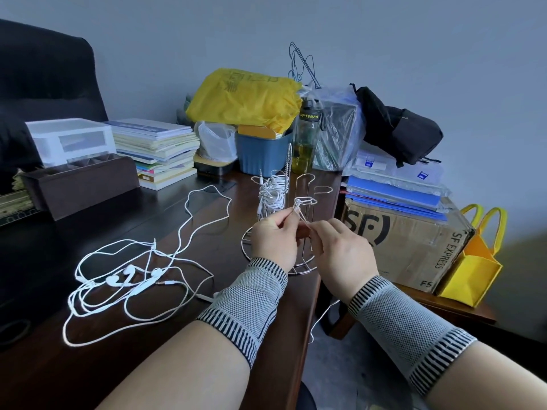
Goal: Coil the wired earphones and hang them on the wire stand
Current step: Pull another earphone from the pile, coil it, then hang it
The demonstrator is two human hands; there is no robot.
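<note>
A chrome wire stand (305, 187) rises from a round base on the dark desk. A coiled white earphone bundle (273, 192) hangs on its left hook. My left hand (273, 239) and my right hand (343, 251) are raised just in front of the stand, each pinching a white earphone cable (299, 210) that forms a small loop near a front hook. A length of that cable trails down off the desk edge below my right wrist. Loose tangled white earphones (130, 279) lie on the desk to the left.
Behind the stand are a blue bin (262, 152), a drinking bottle (307, 137), a yellow bag and stacked books (157, 149). A brown organiser (80, 184) stands at left. A cardboard box (408, 244) with blue folders sits right of the desk edge.
</note>
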